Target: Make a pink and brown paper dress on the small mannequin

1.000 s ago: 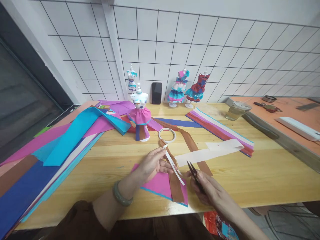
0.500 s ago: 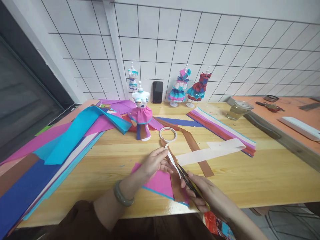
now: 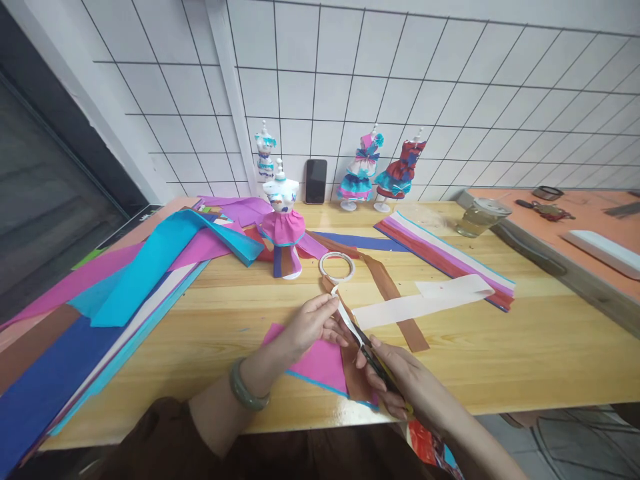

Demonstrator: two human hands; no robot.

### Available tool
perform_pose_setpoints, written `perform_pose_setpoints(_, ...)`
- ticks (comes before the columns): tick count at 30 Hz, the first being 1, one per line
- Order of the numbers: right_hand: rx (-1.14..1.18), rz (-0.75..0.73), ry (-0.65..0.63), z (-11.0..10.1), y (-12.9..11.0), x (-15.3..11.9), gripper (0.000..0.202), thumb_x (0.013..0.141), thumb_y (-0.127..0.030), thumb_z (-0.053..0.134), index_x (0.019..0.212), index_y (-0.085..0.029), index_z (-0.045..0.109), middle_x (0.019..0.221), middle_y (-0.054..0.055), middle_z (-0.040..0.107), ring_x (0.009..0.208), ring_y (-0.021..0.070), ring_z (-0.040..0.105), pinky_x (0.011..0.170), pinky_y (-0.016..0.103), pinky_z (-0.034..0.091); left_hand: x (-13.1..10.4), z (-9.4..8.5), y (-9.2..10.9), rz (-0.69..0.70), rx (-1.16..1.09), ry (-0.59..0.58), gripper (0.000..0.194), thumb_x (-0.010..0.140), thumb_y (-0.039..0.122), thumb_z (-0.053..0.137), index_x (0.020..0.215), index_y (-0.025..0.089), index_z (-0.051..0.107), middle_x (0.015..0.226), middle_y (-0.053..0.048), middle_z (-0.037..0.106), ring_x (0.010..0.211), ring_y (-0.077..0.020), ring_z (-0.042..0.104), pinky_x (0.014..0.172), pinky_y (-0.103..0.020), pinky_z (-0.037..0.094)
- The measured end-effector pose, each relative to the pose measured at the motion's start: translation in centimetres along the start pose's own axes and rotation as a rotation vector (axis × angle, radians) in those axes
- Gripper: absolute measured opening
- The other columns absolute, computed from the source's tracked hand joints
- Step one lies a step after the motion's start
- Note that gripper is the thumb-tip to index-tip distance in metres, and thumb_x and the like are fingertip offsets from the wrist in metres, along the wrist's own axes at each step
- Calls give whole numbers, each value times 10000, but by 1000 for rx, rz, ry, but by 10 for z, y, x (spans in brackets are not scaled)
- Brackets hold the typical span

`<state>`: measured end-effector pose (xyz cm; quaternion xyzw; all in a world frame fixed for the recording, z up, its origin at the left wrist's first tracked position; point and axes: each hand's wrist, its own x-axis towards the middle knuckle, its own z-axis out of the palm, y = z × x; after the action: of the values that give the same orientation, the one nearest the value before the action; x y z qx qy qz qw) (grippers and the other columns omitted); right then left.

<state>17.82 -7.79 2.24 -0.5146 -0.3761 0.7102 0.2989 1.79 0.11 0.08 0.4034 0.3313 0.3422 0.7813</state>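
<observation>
My left hand [image 3: 317,323] pinches a narrow white strip [image 3: 345,313] near the table's middle. Dark scissors [image 3: 377,363] are in my right hand [image 3: 397,377], their blades pointing up and left at the white strip. Beneath both hands lie a brown strip [image 3: 354,377] and a pink piece with a blue edge [image 3: 320,367]. Just beyond my left fingertips rests a roll of white tape [image 3: 323,267]. A pale strip [image 3: 425,305] stretches to the right, over another brown strip [image 3: 387,287]. Behind the roll stands a small dress form [image 3: 281,200] in a pink skirt.
Long coloured strips [image 3: 150,267] cover the left side. At the back are a phone [image 3: 316,181], a smaller form [image 3: 265,153] and two dressed forms [image 3: 360,170] [image 3: 403,167]. More strips [image 3: 445,257] and a glass cup [image 3: 480,217] are at the right.
The scissor blades look closer together at the white strip, and my right hand's fingers have drawn in slightly. My left hand keeps its pinch. The view has shifted slightly.
</observation>
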Motion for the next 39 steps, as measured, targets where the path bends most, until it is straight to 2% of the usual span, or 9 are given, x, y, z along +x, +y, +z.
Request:
perform_pose_setpoints(9,-152,-89,27,3,-3,1,483,836,-601,324,821,-157,514,405,-79,425,275,53,323,316,172,302,1,0,-2,24,41,-18,365,776,486,534,868,136,489,732,-78,655,580,-146,639,520,-243,511)
perform_pose_setpoints(13,-235,-120,71,5,-5,1,486,857,-586,283,816,-160,514,402,-65,452,290,66,347,340,184,300,1,2,-2,32,58,-8,364,770,494,536,849,143,481,709,-69,660,574,-151,645,503,-235,511)
perform_pose_setpoints(19,-297,-186,150,8,-3,4,482,868,-580,260,749,-175,491,371,-74,383,324,81,330,382,204,295,0,6,-4,76,67,18,348,773,495,529,801,154,462,613,-27,633,515,-134,628,482,-220,500)
perform_pose_setpoints(25,-321,-190,209,12,1,7,474,855,-595,286,728,-181,478,417,-67,383,345,85,341,366,214,263,0,8,-6,105,111,66,334,786,486,506,783,156,455,602,-13,615,485,-122,607,475,-230,503)
perform_pose_setpoints(30,-320,-203,235,13,5,10,463,862,-586,290,699,-187,459,444,-67,344,384,86,328,408,226,257,0,8,-9,132,139,95,325,803,476,485,759,155,463,599,-19,618,503,-117,608,490,-224,506)
perform_pose_setpoints(39,-408,-244,293,10,10,16,468,863,-580,290,655,-192,451,515,-39,378,476,113,370,475,243,284,-1,11,-8,149,140,120,306,803,458,490,734,161,463,573,0,599,502,-119,606,476,-217,498)
